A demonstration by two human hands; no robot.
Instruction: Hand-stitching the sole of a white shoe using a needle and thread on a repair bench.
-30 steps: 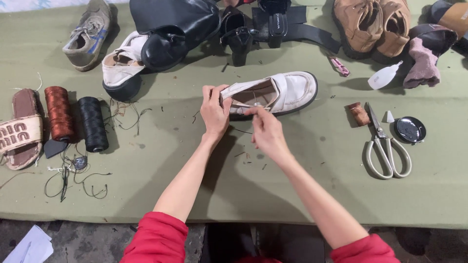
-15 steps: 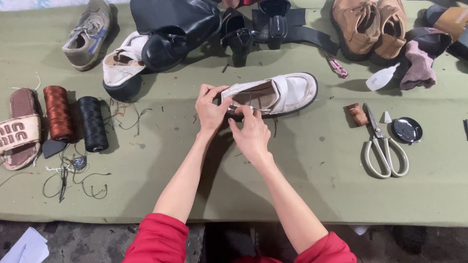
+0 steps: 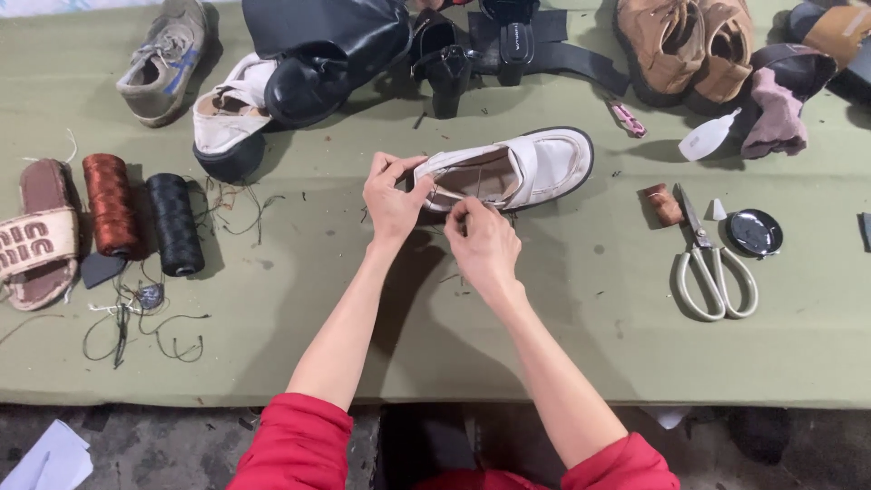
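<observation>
We've got the white shoe (image 3: 517, 168) mid-table w/ our left hand (image 3: 392, 200) pinching its heel end. Right hand (image 3: 485, 240) is closed on the near edge, fingers tight. Scissors (image 3: 710, 263) lie right, thread spools (image 3: 141, 218) left.

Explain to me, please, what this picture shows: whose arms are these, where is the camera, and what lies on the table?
The camera sits on a person's head and looks down, so the two arms in red sleeves belong to that person. The left hand grips the heel end of a white loafer. The right hand pinches at the shoe's near edge; what it pinches is too small to see. The shoe lies on a green table cover. To the left lie a rust-red thread spool, a black thread spool and a sandal. To the right lie scissors and a small round tin. More shoes lie along the far edge.
</observation>
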